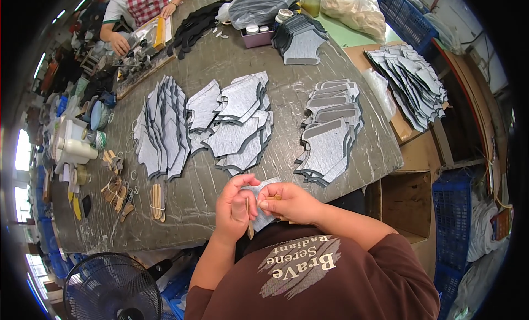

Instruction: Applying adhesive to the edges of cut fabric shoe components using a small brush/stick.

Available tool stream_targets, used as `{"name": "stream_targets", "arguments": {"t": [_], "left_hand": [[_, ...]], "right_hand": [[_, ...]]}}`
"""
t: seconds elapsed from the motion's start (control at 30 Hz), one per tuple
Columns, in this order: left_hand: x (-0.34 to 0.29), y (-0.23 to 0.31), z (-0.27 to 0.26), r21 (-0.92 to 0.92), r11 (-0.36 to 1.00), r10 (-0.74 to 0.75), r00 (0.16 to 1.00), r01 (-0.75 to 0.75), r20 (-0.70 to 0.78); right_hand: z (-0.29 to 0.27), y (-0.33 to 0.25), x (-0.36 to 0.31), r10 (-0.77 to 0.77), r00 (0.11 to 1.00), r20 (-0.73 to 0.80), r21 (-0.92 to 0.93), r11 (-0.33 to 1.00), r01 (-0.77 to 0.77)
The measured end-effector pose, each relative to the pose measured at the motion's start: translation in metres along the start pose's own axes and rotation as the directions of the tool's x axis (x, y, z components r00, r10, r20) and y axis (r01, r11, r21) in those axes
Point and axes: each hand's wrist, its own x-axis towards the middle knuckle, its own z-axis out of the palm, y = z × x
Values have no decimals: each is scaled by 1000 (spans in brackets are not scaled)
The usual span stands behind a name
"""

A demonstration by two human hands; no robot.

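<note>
My left hand is raised at the table's near edge, its fingers curled inward. A flat wooden stick sticks out below its palm, held in that hand. Close beside it, my right hand is closed in a pinch, fingertips nearly meeting the left fingers. A small tan tip shows at the right fingers; what it belongs to is hidden. Beneath and between both hands lies a light grey fabric piece, partly covered by them. Nearest on the table are stacks of grey cut pieces with dark edges.
Another stack lies to the right, a fanned pile to the left. Tied bundles of wooden sticks rest at the near left. A fan stands below the table edge. Across the table, a co-worker's hand works beside a tray.
</note>
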Motion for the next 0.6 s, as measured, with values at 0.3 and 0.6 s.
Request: {"name": "stream_targets", "arguments": {"t": [0.3,0.6], "left_hand": [[0,2,8,607,750,216,965,-263,152],[-4,-5,7,313,934,163,985,-173,58]], "right_hand": [[17,-13,-4,-209,973,-95,-507,851,134],[9,0,3,-206,978,-16,-294,936,192]]}}
